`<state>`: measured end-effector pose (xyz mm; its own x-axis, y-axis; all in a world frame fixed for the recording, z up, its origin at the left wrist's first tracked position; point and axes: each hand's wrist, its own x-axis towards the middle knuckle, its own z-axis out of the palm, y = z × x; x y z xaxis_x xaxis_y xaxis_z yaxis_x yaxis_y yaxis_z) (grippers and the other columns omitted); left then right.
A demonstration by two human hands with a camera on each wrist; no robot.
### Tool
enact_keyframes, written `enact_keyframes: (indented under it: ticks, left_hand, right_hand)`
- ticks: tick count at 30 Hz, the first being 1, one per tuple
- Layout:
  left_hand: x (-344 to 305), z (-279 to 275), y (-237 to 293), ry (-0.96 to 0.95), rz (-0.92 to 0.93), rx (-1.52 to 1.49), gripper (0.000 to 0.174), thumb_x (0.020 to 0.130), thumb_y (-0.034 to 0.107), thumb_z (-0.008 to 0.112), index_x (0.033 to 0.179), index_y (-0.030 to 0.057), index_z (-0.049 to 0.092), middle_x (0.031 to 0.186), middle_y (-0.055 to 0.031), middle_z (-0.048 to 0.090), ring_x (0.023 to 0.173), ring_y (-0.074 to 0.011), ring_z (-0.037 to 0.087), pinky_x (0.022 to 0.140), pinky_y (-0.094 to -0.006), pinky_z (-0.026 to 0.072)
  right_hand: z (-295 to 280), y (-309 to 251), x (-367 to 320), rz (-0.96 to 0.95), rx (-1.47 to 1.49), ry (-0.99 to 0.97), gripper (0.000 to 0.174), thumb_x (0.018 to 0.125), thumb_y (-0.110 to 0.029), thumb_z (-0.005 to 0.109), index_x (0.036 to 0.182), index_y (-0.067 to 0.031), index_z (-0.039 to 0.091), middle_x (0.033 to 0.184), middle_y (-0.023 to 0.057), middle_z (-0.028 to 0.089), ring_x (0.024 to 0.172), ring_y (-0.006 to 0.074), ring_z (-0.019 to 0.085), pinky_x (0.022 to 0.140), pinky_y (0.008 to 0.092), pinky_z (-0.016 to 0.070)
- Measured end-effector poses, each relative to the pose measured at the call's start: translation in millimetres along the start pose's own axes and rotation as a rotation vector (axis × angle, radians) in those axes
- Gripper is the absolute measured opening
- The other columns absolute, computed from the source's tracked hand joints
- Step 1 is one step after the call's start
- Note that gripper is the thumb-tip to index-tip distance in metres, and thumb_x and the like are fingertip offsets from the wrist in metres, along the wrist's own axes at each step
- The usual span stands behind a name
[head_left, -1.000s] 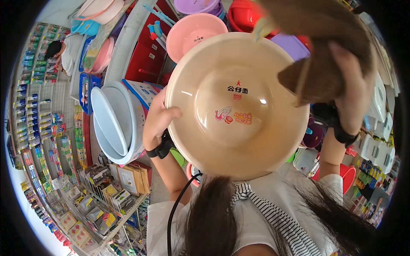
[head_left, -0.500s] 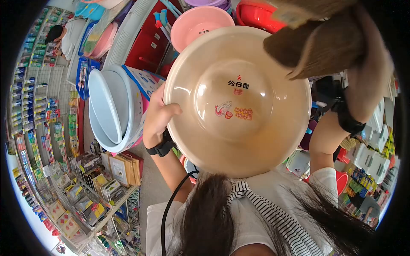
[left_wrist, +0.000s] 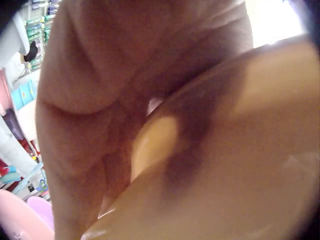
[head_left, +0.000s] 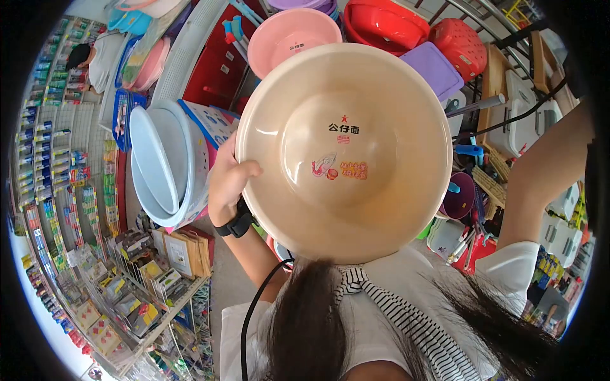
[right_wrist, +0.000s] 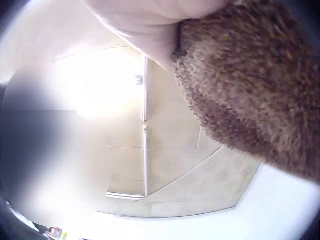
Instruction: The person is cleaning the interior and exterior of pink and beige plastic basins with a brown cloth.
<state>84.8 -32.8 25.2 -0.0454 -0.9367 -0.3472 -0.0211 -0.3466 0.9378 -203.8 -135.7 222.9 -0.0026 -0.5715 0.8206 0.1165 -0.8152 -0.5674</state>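
Observation:
A large beige plastic basin (head_left: pixel 346 209), printed with Chinese characters and a small cartoon, faces up at me in the head view, its near rim at the white shirt. My left hand (head_left: pixel 230 174) grips its left rim, thumb over the inside edge and the fingers hidden behind. Close up in the left wrist view, the left palm (left_wrist: pixel 115 65) lies along the basin's rim. My right hand (right_wrist: pixel 155 22) is outside the head view. The right wrist view has it gripping a fluffy brown cloth (right_wrist: pixel 250 90), raised with ceiling behind it.
Beyond the basin are a pink basin (head_left: pixel 295 38), red basins (head_left: pixel 384 25) and a purple lid (head_left: pixel 433 71). Light-blue tubs (head_left: pixel 155 159) stand at the left, before shelves of packaged goods (head_left: pixel 47 152). White drawer boxes (head_left: pixel 521 120) are at the right. Another person (head_left: pixel 105 63) is at the far left.
My right hand has carried the brown cloth away from the basin, up and right, out of the head view. The left hand keeps its grip on the rim; the basin has shifted slightly left.

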Motion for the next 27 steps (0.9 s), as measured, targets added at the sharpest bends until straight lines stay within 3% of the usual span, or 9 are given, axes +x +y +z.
enact_keyframes:
  ticks: [5,8,9,10,11,12,14,20,27]
  left_hand:
    - [7,6,-2,-0.006,0.014,-0.031,0.065,0.056,-0.007,0.051,0.121,-0.0044,0.055,0.1,-0.0036,0.063,0.087,-0.0117,0.056,0.078,-0.0232,0.0456]
    - [10,6,-4,-0.029,0.005,-0.014,0.067,0.056,-0.007,0.052,0.123,-0.0044,0.054,0.102,-0.0043,0.063,0.088,-0.0121,0.057,0.079,-0.0235,0.0457]
    - [11,9,-2,-0.039,0.015,-0.027,0.068,0.056,-0.007,0.052,0.123,-0.0044,0.054,0.103,-0.0046,0.063,0.089,-0.0124,0.057,0.08,-0.0238,0.0459]
    - [13,12,-1,-0.05,0.026,-0.038,0.069,0.056,-0.007,0.052,0.124,-0.0044,0.054,0.103,-0.0049,0.063,0.09,-0.0126,0.058,0.081,-0.0241,0.0461]
    - [14,15,1,-0.051,0.029,-0.034,0.069,0.056,-0.007,0.052,0.124,-0.0044,0.054,0.103,-0.0049,0.063,0.09,-0.0126,0.058,0.081,-0.0241,0.0461]
    - [15,18,2,-0.05,0.041,-0.042,0.07,0.055,-0.006,0.052,0.125,-0.0042,0.053,0.104,-0.0049,0.063,0.091,-0.0128,0.058,0.081,-0.0242,0.0462]
    - [17,18,5,-0.05,0.051,-0.048,0.071,0.054,-0.006,0.052,0.125,-0.0041,0.053,0.105,-0.0048,0.063,0.092,-0.013,0.058,0.082,-0.0244,0.0463]
    - [18,16,11,-0.062,0.038,0.044,0.075,0.054,-0.008,0.05,0.13,-0.0032,0.051,0.109,-0.0048,0.062,0.096,-0.0129,0.057,0.085,-0.0243,0.0458]
    - [15,20,14,-0.044,0.068,-0.013,0.075,0.055,-0.008,0.05,0.13,-0.0028,0.051,0.111,-0.0037,0.061,0.099,-0.0121,0.056,0.088,-0.0241,0.0447]
  right_hand:
    - [-4,9,-5,0.121,-0.03,-0.086,0.036,0.078,0.002,0.067,0.114,0.007,0.06,0.101,0.018,0.068,0.089,0.0247,0.069,0.084,0.0379,0.0569]
    - [-3,50,-50,0.361,0.074,-0.338,0.035,0.078,0.003,0.069,0.112,0.0077,0.061,0.1,0.0188,0.069,0.088,0.0254,0.07,0.083,0.039,0.0579]
    - [2,16,-44,0.613,-0.657,-0.357,0.031,0.075,-0.01,0.074,0.103,-0.0019,0.067,0.097,0.0159,0.07,0.086,0.0184,0.068,0.079,0.032,0.053]
    - [9,45,-70,0.488,-0.212,-0.366,0.032,0.074,-0.015,0.076,0.102,-0.0012,0.067,0.093,0.0138,0.07,0.082,0.019,0.069,0.075,0.0328,0.0541]
    - [18,63,-89,0.368,-0.242,-0.395,0.029,0.075,-0.014,0.075,0.101,-0.0022,0.067,0.091,0.0134,0.07,0.082,0.0187,0.069,0.076,0.0324,0.054]
    - [19,64,-99,0.58,-0.122,-0.561,0.038,0.078,-0.014,0.076,0.11,-0.0006,0.062,0.099,0.009,0.068,0.094,0.0143,0.065,0.085,0.0299,0.0515]
    - [25,80,-118,0.536,-0.19,-0.676,0.041,0.076,-0.021,0.076,0.109,-0.0015,0.063,0.103,0.0134,0.066,0.093,0.0247,0.065,0.084,0.0338,0.051]
    - [22,128,-155,0.478,-0.281,-0.801,0.035,0.076,-0.018,0.072,0.105,-0.0022,0.061,0.102,0.0155,0.063,0.094,0.032,0.061,0.083,0.0381,0.0501]
    - [5,150,-190,0.292,-1.136,-1.014,0.038,0.064,-0.007,0.074,0.097,-0.0048,0.058,0.097,0.0102,0.061,0.093,0.0271,0.061,0.071,0.0387,0.0525]
